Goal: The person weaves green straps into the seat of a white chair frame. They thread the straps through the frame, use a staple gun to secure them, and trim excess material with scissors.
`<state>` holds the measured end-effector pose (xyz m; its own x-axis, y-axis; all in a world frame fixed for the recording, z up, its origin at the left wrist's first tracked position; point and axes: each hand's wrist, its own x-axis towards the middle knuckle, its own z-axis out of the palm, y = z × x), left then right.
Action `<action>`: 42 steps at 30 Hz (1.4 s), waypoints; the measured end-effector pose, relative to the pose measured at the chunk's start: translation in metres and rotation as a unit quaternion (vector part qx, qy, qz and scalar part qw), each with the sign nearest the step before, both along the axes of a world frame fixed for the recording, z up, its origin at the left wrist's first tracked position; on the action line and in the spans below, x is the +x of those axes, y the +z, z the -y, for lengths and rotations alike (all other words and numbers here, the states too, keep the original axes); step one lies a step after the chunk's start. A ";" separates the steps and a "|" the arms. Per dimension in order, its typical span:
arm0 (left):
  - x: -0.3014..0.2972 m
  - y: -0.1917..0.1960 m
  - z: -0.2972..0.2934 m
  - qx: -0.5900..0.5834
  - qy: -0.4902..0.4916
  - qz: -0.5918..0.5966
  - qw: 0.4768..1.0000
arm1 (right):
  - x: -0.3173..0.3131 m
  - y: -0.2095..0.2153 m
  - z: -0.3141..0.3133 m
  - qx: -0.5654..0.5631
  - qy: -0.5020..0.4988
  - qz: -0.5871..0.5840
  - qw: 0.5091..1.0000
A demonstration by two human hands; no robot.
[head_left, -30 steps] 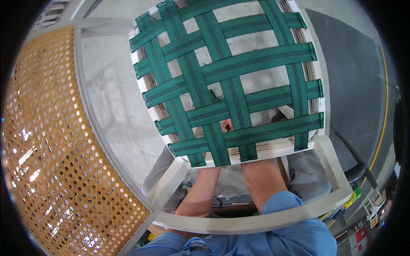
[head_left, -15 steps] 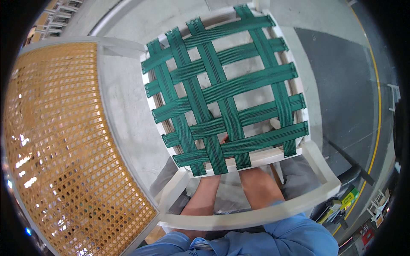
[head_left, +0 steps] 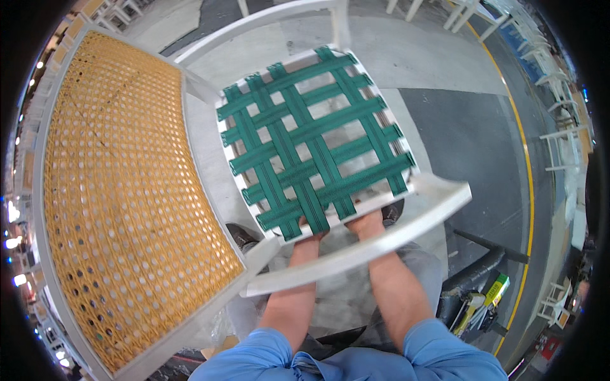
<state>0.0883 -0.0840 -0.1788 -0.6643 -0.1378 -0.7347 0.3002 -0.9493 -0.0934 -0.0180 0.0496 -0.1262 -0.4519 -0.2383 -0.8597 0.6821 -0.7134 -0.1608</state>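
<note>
A white-framed armchair fills the middle, its seat woven from green webbing straps [head_left: 311,136] fixed along the rails. Its cane backrest [head_left: 127,203] spreads over the left side. Both my forearms pass under the near white armrest [head_left: 362,249]. My left hand [head_left: 307,237] grips the near seat rail [head_left: 340,223] from below; some fingers show inside the frame beside a strap, and the rest are hidden. Farther right on that rail, my right hand [head_left: 366,222] is closed around it, its fingertips out of sight underneath.
At lower right, a green-and-yellow box [head_left: 495,289] and small items lie by a black padded seat [head_left: 457,289]. A yellow floor line [head_left: 528,190] runs down the right. White chair frames [head_left: 559,149] line the far right edge. The far armrest [head_left: 260,22] arches behind the seat.
The chair has turned and shifted, its seat now lower and smaller in view, with more of the cane back showing. My hands have come into sight at the near rail.
</note>
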 end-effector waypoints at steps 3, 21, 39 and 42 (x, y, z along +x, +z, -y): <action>-0.008 -0.006 -0.015 -0.001 -0.048 -0.018 0.999 | 0.004 0.022 -0.072 0.211 0.225 -0.090 0.947; -0.004 -0.017 0.006 -0.087 -0.042 -0.029 0.995 | 0.186 0.175 -0.512 0.766 0.395 -0.062 0.503; -0.027 0.036 -0.047 0.050 0.037 0.047 0.997 | 0.098 0.222 -0.284 0.480 0.379 -0.380 0.694; -0.011 0.017 -0.031 0.036 0.081 -0.018 0.996 | 0.080 0.196 -0.199 0.360 0.514 -0.403 0.666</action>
